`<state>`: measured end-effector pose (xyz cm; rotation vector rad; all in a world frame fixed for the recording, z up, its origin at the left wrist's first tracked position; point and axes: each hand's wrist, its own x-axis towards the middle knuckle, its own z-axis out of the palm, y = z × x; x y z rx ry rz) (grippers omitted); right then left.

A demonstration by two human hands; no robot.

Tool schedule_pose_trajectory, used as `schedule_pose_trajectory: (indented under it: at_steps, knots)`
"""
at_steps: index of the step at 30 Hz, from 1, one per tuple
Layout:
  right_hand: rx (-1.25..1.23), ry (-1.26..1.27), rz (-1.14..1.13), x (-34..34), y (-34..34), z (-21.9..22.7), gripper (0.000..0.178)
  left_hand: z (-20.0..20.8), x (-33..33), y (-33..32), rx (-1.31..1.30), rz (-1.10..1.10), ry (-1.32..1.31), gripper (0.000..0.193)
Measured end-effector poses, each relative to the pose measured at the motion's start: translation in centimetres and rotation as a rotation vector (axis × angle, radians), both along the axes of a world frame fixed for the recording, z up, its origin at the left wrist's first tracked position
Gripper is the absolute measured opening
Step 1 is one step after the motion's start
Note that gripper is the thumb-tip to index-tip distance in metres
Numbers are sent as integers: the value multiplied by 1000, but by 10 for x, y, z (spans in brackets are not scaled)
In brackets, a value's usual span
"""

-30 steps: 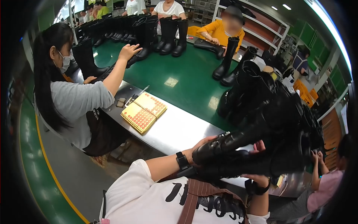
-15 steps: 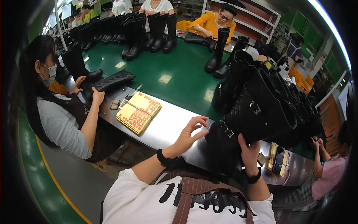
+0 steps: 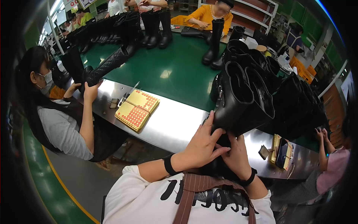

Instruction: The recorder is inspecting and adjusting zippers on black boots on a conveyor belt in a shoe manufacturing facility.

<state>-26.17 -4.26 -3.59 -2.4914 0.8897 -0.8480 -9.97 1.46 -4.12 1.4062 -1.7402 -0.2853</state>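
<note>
Close in front of me stands a black leather boot (image 3: 233, 106), its wide open top toward me. A second boot top (image 3: 259, 89) stands right against it. My left hand (image 3: 199, 145) lies along the near left side of the boot, fingers pressed to it and thumb reaching right. Beside it, my right hand (image 3: 236, 155) is closed round the boot's near side, its fingers partly hidden behind the leather. The two hands nearly meet at the thumbs. Below them, the lower part of the boot is mostly hidden by my hands and wrists.
A metal ledge (image 3: 169, 130) edges the green tabletop (image 3: 153, 71). A yellow card stack (image 3: 137, 110) lies on the left; another yellow bundle (image 3: 279, 153) and a small block (image 3: 264, 152) lie right. More boots crowd the right. Co-workers sit at both sides; one at left handles a boot (image 3: 108, 65).
My left hand has moved right onto the boot from beside it. The boot has turned, its buckles swinging away to the left. The co-worker on the left has lifted a boot.
</note>
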Motion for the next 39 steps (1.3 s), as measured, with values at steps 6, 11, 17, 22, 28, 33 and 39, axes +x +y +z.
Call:
schedule_pose_trajectory:
  at_steps: [6,11,17,22,28,33,39]
  knots:
    - [80,-13,-46,-16,-4,-10,58,0,-6,-5,-34,-104,33,49]
    - [-121,-504,-72,-40,-11,13,50,-1,-11,-13,-52,-112,-58,46]
    - [-605,33,-322,-50,-16,83,66,-5,-12,-20,-83,-117,-81,47]
    - [-424,-12,-204,-29,-8,132,59,-9,-9,-20,-88,-158,-54,47]
    - [119,215,-18,-14,-47,175,53,-8,-9,-24,-57,-190,-118,53]
    - [37,216,-146,-15,-67,161,34,-2,-10,-23,-73,-230,-145,56]
    - [98,-205,-301,-111,-75,233,22,-24,26,-35,-163,-149,519,36]
